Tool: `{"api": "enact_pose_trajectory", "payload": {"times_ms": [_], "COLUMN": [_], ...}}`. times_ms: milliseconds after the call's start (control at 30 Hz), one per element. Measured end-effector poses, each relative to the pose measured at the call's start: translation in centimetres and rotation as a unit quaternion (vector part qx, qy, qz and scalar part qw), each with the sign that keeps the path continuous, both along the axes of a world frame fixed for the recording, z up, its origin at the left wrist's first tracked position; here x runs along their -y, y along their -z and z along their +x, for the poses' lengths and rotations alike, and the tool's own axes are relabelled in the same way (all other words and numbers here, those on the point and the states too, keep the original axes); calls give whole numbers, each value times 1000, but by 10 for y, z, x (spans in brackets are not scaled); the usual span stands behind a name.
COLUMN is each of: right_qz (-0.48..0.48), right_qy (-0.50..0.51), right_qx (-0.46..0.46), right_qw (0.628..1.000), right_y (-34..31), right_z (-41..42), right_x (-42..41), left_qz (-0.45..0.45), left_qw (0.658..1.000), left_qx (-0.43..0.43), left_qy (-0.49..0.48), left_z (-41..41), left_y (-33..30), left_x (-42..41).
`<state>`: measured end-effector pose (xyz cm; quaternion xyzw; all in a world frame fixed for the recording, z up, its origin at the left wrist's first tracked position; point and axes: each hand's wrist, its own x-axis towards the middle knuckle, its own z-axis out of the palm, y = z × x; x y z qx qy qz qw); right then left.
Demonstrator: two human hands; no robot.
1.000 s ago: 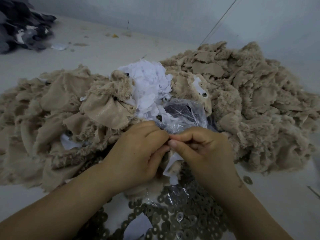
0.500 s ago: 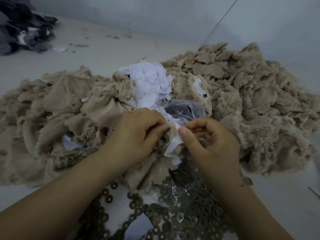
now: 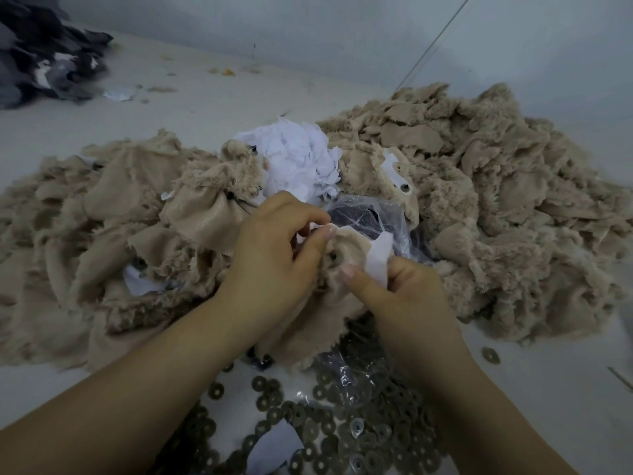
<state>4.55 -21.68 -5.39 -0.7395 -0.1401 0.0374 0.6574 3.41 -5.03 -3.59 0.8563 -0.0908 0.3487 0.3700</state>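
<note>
Over the washers (image 3: 329, 437), both curled hands pinch one beige fabric piece (image 3: 346, 248).

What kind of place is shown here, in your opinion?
Probably a soft-toy workshop. Heaps of beige plush cuttings cover the table, many round washers lie loose in front, and the left hand and right hand hold one plush piece.
</note>
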Motion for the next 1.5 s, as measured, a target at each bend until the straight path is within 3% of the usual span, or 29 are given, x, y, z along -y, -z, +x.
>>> {"api": "enact_pose_trajectory", "payload": {"times_ms": [167, 300, 433, 500, 600, 667, 900, 1133, 1233, 1400, 1500], "right_qz": [114, 200, 253, 269, 270, 282, 301, 313, 278, 177, 198], "right_qy": [13, 18, -2, -6, -6, -7, 7, 4, -37, -52, -62], "right_qx": [-115, -160, -208, -230, -250, -273, -294, -323, -299, -201, -217], "right_qw": [987, 966, 945, 935, 930, 920, 907, 893, 912, 962, 954], "right_y": [4, 3, -1, -2, -5, -5, -5, 4, 8, 20, 22], "right_z": [4, 4, 3, 4, 2, -1, -3, -9, -9, -7, -6], "right_x": [0, -1, -3, -3, -6, -8, -14, -24, -24, -24, -23], "left_qz": [4, -99, -40, -32, -77, -119, -347, -470, -516, -529, -527], "left_qw": [999, 983, 994, 998, 992, 978, 884, 827, 804, 800, 800], "left_qx": [-51, -154, -57, -16, -83, -157, -291, -289, -279, -267, -268], "left_qy": [13, -32, -84, -46, 59, 72, 119, 108, 97, 94, 100], "left_z": [-15, -10, -13, -20, -31, -32, -23, -26, -27, -26, -26], "left_y": [14, 27, 19, 14, 9, 10, 14, 15, 14, 11, 12], "left_x": [-1, -12, -9, -1, 18, 29, 44, 53, 51, 48, 49]}}
